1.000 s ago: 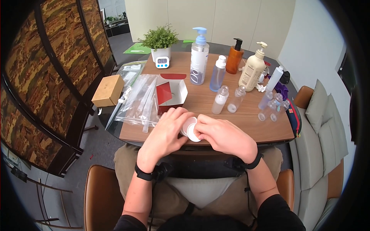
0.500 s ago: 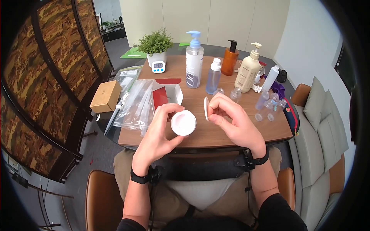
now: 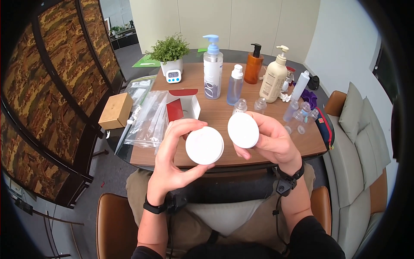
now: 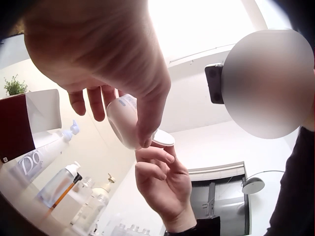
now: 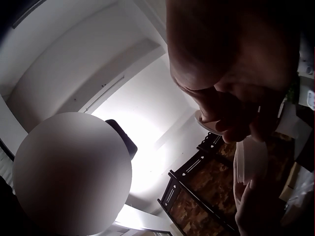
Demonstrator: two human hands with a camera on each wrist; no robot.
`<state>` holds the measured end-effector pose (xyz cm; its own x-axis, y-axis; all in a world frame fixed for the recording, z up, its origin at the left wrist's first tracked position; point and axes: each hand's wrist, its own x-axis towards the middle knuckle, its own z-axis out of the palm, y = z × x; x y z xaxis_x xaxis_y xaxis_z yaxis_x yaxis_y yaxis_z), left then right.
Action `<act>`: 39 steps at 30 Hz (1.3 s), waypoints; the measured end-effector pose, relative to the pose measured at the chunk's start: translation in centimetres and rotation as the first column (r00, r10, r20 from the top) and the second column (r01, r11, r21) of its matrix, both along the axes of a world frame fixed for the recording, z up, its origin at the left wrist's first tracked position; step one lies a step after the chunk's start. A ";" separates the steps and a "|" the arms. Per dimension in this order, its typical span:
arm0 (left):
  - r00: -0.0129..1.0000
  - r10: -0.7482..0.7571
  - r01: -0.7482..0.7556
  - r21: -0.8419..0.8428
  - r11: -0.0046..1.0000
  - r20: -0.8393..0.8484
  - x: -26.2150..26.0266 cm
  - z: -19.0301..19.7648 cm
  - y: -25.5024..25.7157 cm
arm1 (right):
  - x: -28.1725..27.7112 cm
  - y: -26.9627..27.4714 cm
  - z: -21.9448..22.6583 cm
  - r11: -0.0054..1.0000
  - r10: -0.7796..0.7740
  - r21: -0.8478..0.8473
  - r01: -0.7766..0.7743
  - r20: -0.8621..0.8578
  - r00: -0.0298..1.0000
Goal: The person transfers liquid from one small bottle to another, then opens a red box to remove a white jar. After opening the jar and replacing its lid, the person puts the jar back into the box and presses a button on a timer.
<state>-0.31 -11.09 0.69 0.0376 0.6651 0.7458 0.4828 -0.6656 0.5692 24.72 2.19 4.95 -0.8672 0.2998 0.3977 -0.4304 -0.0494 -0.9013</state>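
Observation:
My left hand (image 3: 167,166) holds a round white jar (image 3: 204,146) between thumb and fingers, with a round white face toward the head camera. In the left wrist view the side of the jar (image 4: 123,120) shows, with faint markings near one end. To the right, my right hand (image 3: 278,144) pinches a flat white round lid (image 3: 243,130) at its far edge. Jar and lid are side by side above the table's front edge, with a small gap between them in the head view. The right wrist view is dark, and the lid (image 5: 209,124) is partly hidden by fingers.
Behind the hands stand a blue-topped pump bottle (image 3: 212,73), an amber bottle (image 3: 253,69), a cream pump bottle (image 3: 274,80) and several small clear bottles. At left lie an open red-and-white box (image 3: 192,105), plastic bags (image 3: 148,123) and a cardboard box (image 3: 115,111).
The hands were together at the jar one second ago, then parted with the lid in the right hand. Since then the lid has turned face-on to the head camera, and the jar has tilted.

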 end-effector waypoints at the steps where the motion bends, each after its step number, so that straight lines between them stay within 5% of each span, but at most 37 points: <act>1: 1.000 0.000 0.000 -0.001 1.000 0.000 0.2 0.2 -0.1 | 0.1 0.0 -0.1 0.999 0.022 -0.047 -0.023 -0.007 1.000; 3: 0.981 -0.078 0.077 0.014 0.997 0.179 0.8 0.3 -0.4 | 0.2 0.0 -0.3 0.994 0.044 -0.095 -0.045 -0.015 0.999; 6: 0.964 -0.134 0.139 -0.004 0.990 0.229 0.7 0.3 -0.8 | 0.1 -0.3 -0.6 0.978 0.101 -0.175 -0.113 -0.077 0.992; 15: 0.981 -0.117 0.112 0.039 0.993 0.153 1.9 2.5 -2.6 | 0.5 -0.1 -0.5 0.963 0.177 -0.200 -0.179 -0.028 0.984; 18: 1.000 -0.025 0.024 0.193 0.981 0.001 4.8 5.3 -6.5 | 0.6 -0.1 -0.7 0.964 0.160 -0.212 -0.163 -0.034 0.987; 20: 0.974 -0.224 0.223 0.286 0.932 -0.030 4.8 6.4 -7.7 | 0.5 0.1 -0.7 0.967 0.175 -0.180 -0.179 -0.034 0.984; 22: 0.963 -0.040 -0.061 0.361 0.930 0.266 8.4 6.5 -9.4 | 0.5 0.1 -0.7 0.967 0.159 -0.196 -0.161 -0.023 0.987; 24: 0.982 -0.161 0.054 0.660 0.749 0.103 7.9 6.4 -5.9 | 0.3 0.2 -0.8 0.963 0.193 -0.182 -0.200 -0.054 0.980; 30: 0.972 -0.234 0.169 0.615 0.770 0.026 7.0 6.7 -5.9 | 0.3 0.1 -0.8 0.964 0.190 -0.185 -0.194 -0.039 0.981; 34: 0.966 -0.252 0.140 0.690 0.710 0.063 5.9 3.1 -4.3 | 0.1 -0.7 -0.6 0.957 0.079 -0.277 -0.091 -0.053 0.995; 37: 0.961 -0.215 0.276 0.664 0.695 -0.174 4.5 5.1 -5.0 | 0.3 -0.7 -0.6 0.959 0.070 -0.271 -0.080 -0.045 0.997; 39: 0.995 -0.093 0.073 0.348 0.935 0.042 6.5 6.1 -7.6 | 0.3 -0.5 -0.7 0.963 0.069 -0.258 -0.079 -0.048 0.996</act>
